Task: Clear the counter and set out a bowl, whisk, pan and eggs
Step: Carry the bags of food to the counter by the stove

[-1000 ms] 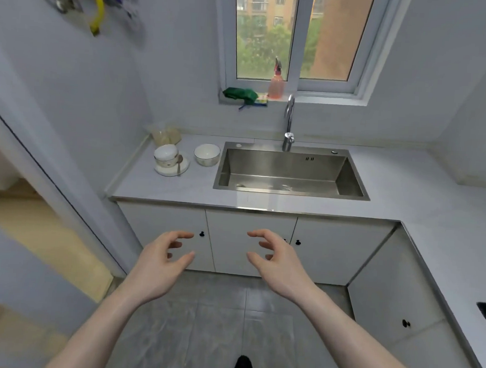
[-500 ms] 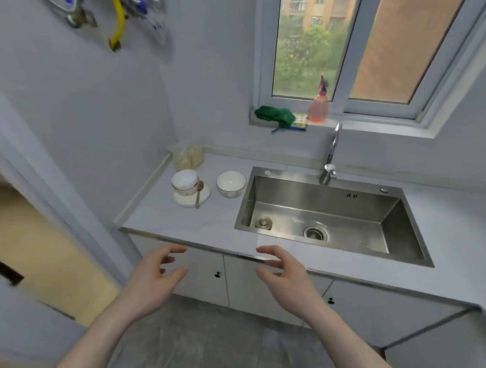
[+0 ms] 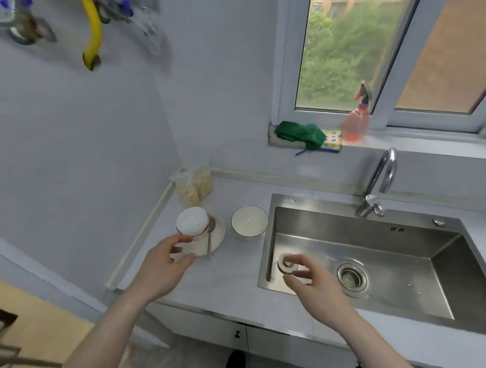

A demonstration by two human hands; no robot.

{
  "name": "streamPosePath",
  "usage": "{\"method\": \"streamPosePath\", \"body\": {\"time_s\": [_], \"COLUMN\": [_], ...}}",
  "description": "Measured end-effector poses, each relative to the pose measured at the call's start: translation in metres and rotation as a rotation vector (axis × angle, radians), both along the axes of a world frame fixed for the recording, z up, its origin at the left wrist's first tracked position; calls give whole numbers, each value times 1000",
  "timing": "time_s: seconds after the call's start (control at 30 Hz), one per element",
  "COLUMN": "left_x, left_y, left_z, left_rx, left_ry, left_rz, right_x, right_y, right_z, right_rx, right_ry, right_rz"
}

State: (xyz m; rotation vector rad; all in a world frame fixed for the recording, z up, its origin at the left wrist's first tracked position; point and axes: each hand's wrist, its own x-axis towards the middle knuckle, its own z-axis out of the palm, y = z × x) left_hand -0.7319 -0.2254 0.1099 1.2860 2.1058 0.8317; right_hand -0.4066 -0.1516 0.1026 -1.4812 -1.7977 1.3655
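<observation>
On the grey counter [image 3: 230, 282] left of the sink stands a white bowl [image 3: 191, 221] turned upside down on a cream plate [image 3: 215, 236], with a spoon [image 3: 210, 238] lying on the plate. A second white bowl [image 3: 249, 222] sits upright beside it, next to the sink's edge. My left hand [image 3: 164, 267] hovers just in front of the plate, fingers loosely curved, holding nothing. My right hand [image 3: 312, 282] hangs over the sink's front left corner, fingers relaxed and empty.
A steel sink [image 3: 374, 248] with a loose drain plug [image 3: 286, 263] and a tap [image 3: 378, 183] fills the right. A clear bag of pale food [image 3: 194, 186] leans in the corner. On the window sill lie a green cloth [image 3: 301, 133], a sponge [image 3: 333, 140] and a spray bottle [image 3: 356, 119].
I have come closer to the counter. Both hands have risen from in front of the cabinet doors to above the counter and sink, the left one nearing the plate.
</observation>
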Motion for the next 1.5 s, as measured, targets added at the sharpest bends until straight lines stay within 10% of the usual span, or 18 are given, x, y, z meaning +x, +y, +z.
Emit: {"method": "streamPosePath", "body": {"time_s": [0.53,1.5], "left_x": [-177,-263], "left_y": [261,327], "left_z": [-27,-124], "left_rx": [-288,-152], "left_ry": [307,453], "left_rz": [-13,-12], "right_x": [-91,-416], "right_y": [153,398], "right_z": [-26,-68], "right_rx": [-63,409], "right_ry": [-98,-659], "right_rz": [9,718]}}
